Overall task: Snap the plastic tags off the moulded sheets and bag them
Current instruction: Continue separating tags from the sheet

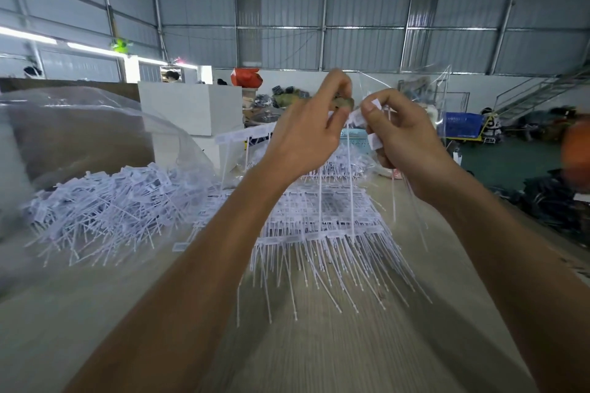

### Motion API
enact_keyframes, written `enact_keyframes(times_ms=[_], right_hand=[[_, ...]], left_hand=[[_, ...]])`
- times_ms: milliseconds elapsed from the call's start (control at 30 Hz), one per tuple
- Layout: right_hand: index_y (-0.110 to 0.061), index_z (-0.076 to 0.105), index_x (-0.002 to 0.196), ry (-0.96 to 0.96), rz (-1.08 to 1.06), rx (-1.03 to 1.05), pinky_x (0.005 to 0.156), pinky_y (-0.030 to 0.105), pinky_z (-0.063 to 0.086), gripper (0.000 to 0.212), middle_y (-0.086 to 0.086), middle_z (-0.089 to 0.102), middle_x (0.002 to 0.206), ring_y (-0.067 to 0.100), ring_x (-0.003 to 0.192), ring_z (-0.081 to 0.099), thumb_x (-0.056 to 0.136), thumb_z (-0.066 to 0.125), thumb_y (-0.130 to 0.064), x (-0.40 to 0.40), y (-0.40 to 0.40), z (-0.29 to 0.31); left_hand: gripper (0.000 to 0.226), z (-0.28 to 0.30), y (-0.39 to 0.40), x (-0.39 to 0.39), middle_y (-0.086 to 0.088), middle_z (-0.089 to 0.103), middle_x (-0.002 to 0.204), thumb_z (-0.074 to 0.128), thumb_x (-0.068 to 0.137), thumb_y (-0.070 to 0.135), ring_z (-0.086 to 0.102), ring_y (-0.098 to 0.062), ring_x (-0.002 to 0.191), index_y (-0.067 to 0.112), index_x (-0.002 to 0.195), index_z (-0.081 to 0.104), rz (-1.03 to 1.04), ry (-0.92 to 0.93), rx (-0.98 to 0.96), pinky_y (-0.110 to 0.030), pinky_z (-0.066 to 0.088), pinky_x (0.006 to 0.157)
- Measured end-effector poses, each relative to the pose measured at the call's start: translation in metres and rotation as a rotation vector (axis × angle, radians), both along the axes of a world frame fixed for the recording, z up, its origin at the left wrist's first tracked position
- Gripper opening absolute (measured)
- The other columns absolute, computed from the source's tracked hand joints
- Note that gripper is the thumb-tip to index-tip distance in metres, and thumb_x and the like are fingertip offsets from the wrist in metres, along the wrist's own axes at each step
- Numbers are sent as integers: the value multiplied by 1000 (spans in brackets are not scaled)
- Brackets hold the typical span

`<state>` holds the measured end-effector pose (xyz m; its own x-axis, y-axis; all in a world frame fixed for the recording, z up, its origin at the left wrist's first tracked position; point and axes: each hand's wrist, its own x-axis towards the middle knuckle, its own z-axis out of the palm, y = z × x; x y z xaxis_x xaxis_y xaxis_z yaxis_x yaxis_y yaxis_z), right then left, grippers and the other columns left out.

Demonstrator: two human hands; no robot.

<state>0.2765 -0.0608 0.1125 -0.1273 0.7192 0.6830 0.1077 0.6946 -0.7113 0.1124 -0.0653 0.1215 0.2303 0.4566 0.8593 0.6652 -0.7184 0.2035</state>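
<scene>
Both my hands are raised above the table. My left hand [311,124] pinches the top of a white plastic tag [354,118] whose thin tails hang down to the stack. My right hand [399,131] grips a small bunch of loose white tags [374,140], tails dangling below the wrist. A stack of moulded tag sheets [322,217] lies flat on the table under my hands, tails fanned toward me. A heap of snapped-off tags [105,201] lies at the left. A clear plastic bag [79,124] bulges at the far left.
The pale wooden table [287,344] stretches toward me. White boxes [191,112] stand behind the stack. A second clear bag [424,86] hangs behind my right hand. A blue crate [463,124] and dark clutter sit on the floor at the right.
</scene>
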Motion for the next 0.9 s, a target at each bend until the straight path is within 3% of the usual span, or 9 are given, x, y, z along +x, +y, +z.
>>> enact_keyframes(times_ms=[100,200,333,433,533,600,667,800,900], right_hand=[[-29,60,89,-37,-126,91,51,18,33,16,-14,51,69,2,55,42,104,55,-29,4,6,-5],[-21,61,97,-77,-239,206,61,25,36,8,-7,52,74,8,64,45,103,57,-26,10,10,-8],[-10,61,104,-279,-532,510,57,9,33,12,-4,54,74,6,63,47,102,56,-21,6,9,-10],[-9,60,101,-140,-651,354,53,5,35,11,-9,53,71,-5,59,51,104,53,-17,19,19,-9],[-25,57,91,179,-442,73,54,23,41,12,-7,56,80,3,62,48,103,54,-23,38,23,-4],[-31,56,86,263,-313,26,46,21,34,18,-4,55,79,5,55,44,104,55,-28,37,19,0],[-27,57,89,248,-213,57,42,19,31,16,-4,51,74,4,49,40,105,54,-29,27,14,1],[-24,55,90,174,-53,92,41,19,31,17,-3,50,69,3,45,39,106,50,-27,0,3,1],[-23,52,92,158,14,73,41,19,29,19,-8,45,61,4,43,33,108,45,-27,-9,-2,-2]], left_hand=[[10,3,-1,0,12,65,91,57,99,19,66,-22,84,26,103,51,-96,52,-66,-45,56,78],[12,2,-1,3,0,66,99,59,99,17,65,-25,93,23,107,53,-154,52,-158,-47,55,86],[20,6,-7,5,-11,60,76,57,94,4,52,-27,57,21,104,51,-232,-109,-233,-33,48,58],[24,15,-14,2,-7,55,61,54,86,4,40,-8,42,26,95,58,-204,-66,-213,-20,37,53],[11,21,-20,5,-1,71,75,56,89,23,55,-7,52,28,94,65,-152,-29,-209,-29,51,67],[11,20,-20,8,8,75,98,60,94,41,69,-6,87,33,98,67,-64,31,-232,-41,55,90],[20,15,-18,14,14,71,111,60,95,51,66,-7,109,34,100,68,-11,98,-257,-46,50,101],[17,7,-11,17,20,65,88,64,95,42,65,-4,93,27,93,70,-71,108,-242,-39,52,95],[14,5,-7,13,15,66,76,65,96,28,61,5,72,18,89,71,-163,-8,-251,-30,51,77]])
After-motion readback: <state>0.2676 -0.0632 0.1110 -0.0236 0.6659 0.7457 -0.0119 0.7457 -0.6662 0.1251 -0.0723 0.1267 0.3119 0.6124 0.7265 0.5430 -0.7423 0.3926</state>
